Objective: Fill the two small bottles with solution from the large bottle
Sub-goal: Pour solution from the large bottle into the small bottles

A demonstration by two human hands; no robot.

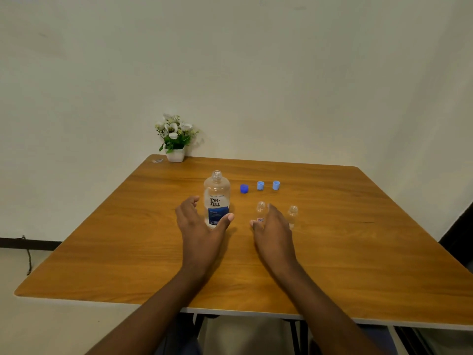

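Observation:
The large clear bottle point(216, 193) with a white and blue label stands upright and uncapped on the wooden table point(128, 252). My left hand point(201, 224) is open around its lower part, thumb in front and fingers at its left, not clearly gripping. Two small clear bottles stand uncapped to the right: one point(260, 210) just behind my right hand point(272, 229), the other point(292, 213) further right. My right hand is open, fingers spread beside the nearer small bottle. A dark blue cap point(244, 188) and two light blue caps point(260, 186) point(276, 185) lie behind.
A white pot of white flowers point(175, 139) stands at the table's far left corner, next to a small clear scrap point(157, 161). A plain wall rises behind the table. Black table legs show under the near edge.

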